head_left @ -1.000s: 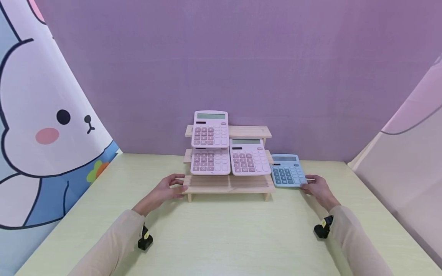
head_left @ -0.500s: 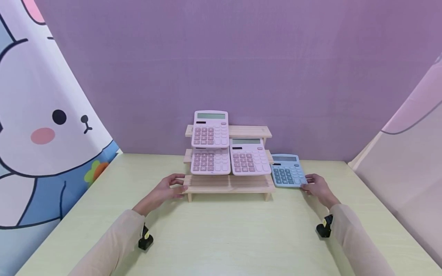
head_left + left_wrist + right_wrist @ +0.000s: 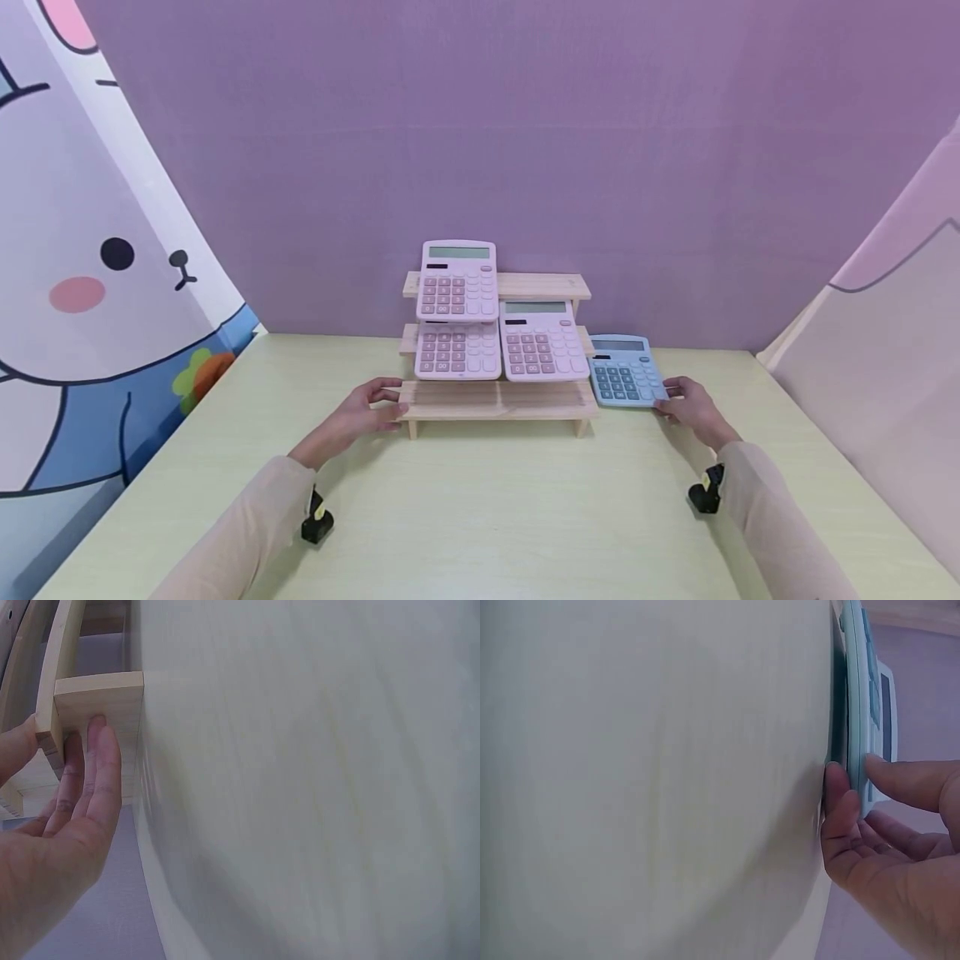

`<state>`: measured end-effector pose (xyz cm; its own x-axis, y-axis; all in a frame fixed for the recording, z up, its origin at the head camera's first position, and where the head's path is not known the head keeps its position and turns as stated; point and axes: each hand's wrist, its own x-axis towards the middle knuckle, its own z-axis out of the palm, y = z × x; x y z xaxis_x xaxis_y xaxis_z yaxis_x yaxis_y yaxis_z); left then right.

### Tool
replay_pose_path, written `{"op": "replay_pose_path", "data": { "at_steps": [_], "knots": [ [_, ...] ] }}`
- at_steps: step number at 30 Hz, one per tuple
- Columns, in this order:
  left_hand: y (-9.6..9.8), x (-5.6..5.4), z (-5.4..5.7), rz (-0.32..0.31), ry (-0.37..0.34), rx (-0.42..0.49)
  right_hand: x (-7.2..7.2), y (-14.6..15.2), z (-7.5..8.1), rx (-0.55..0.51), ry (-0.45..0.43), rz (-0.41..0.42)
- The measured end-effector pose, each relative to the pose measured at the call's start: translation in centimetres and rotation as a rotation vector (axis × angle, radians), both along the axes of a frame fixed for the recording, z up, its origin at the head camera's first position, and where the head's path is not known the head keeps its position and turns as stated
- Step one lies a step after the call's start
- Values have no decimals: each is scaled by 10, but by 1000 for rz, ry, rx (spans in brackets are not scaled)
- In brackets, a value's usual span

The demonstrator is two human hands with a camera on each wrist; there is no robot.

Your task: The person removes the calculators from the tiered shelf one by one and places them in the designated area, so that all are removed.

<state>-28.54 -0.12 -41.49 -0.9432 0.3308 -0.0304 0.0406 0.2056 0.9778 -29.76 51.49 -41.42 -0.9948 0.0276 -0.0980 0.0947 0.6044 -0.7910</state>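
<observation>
A three-tier wooden display stand stands on the table against the wall. My left hand holds the left end of its lowest shelf. In the left wrist view the thumb lies at the board's upper side and the fingertips reach under it, by the leg. Right of the stand, a light blue calculator lies face up. My right hand pinches its lower right corner; the right wrist view has the thumb on the calculator's face and fingers beneath, its near edge slightly off the table.
A pink calculator leans on the top tier. Two more, a left pink calculator and a right pink calculator, lean on the middle tier. The purple wall rises behind. A cartoon-printed curtain borders the table's left side.
Both hands, the stand and all the calculators keep nearly the same places. My right wrist shifts very slightly. The printed curtain on the left drifts leftward.
</observation>
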Motion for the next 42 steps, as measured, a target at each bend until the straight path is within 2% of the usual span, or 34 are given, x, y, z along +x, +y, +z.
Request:
{"op": "replay_pose_path", "data": {
  "at_steps": [6, 12, 17, 20, 28, 36, 42],
  "knots": [
    [3, -1, 0, 39, -41, -21, -2, 4, -1, -1, -4, 17],
    [3, 1, 1, 43, -41, -19, -2, 6, -3, -17, -8, 27],
    [4, 1, 2, 40, -36, -22, -5, 13, -7, -72, 37, 68],
    [4, 1, 2, 31, -32, -28, -5, 16, -9, -69, 48, 83],
    [6, 2, 4, 49, -48, -28, -2, 9, -5, 3, -6, 43],
    [4, 1, 0, 45, -44, -26, 0, 9, -4, -25, 11, 56],
    [2, 0, -1, 48, -43, -28, 5, 6, 5, -42, 16, 59]
  ]
}}
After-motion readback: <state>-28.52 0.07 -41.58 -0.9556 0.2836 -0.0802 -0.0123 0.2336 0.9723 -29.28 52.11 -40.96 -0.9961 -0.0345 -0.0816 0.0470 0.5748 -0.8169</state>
